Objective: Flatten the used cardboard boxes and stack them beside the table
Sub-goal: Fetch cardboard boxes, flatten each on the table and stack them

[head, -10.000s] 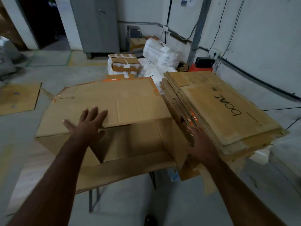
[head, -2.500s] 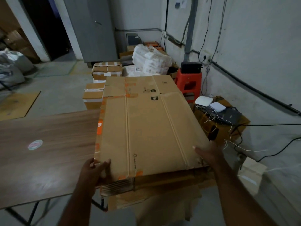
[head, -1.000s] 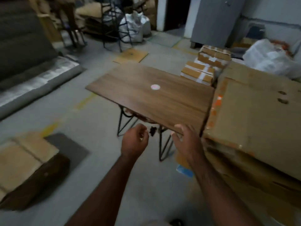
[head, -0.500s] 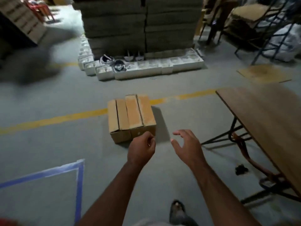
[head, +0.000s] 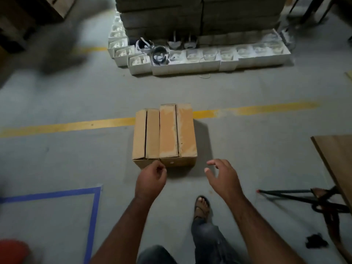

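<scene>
A closed brown cardboard box (head: 165, 134) stands on the grey floor straight ahead, its top flaps folded shut, across a yellow floor line. My left hand (head: 151, 178) hovers just in front of the box's near edge with its fingers curled, holding nothing. My right hand (head: 222, 176) is out to the right of the box, fingers spread and relaxed, empty. Neither hand touches the box.
The wooden table's corner (head: 335, 159) and its black legs (head: 312, 199) are at the right edge. White trays (head: 200, 58) line the floor before a tall dark pallet stack (head: 200, 14). Blue floor tape (head: 93, 208) marks the lower left. My sandalled foot (head: 202, 207) steps forward.
I have turned from the flattened stack and table to the floor. Over the last half second the box has come closer and larger, and both empty hands have reached nearer to it.
</scene>
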